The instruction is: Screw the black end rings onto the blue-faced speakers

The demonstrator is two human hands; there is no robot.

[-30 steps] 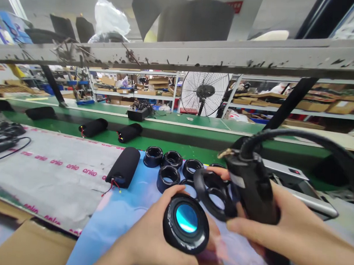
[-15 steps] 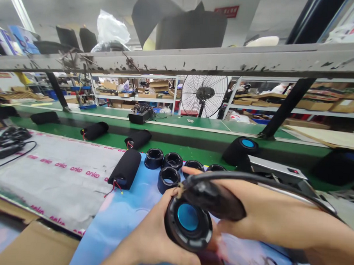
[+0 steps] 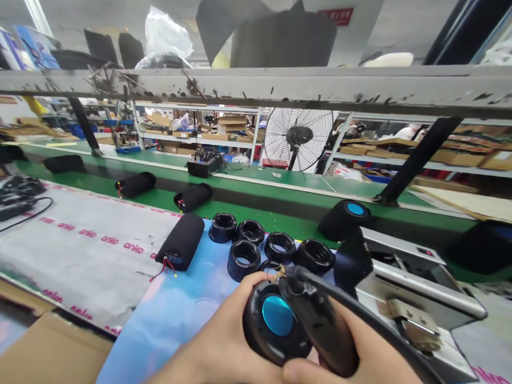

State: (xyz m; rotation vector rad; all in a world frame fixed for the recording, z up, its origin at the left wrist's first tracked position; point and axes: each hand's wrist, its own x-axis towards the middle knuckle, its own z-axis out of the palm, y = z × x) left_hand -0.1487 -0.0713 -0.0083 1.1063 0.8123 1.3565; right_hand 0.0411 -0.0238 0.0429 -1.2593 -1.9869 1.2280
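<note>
A blue printed mat (image 3: 169,330) is carrying black rubber rings (image 3: 243,259) ahead of the hands. The left hand (image 3: 219,349) is gripping a round black speaker body with a blue centre (image 3: 258,333) from below, while the right hand (image 3: 350,369) is wrapping a long black curved piece (image 3: 320,325) trailing a black cable (image 3: 373,313), its long axis lying diagonally across the speaker's face, upper left to lower right.

You can pass left of your left hand (image 3: 215,343) over the blue mat (image 3: 169,324); black rubber rings (image 3: 243,260) block ahead, and a metal fixture (image 3: 417,284) stands right of your right hand (image 3: 358,372).
</note>
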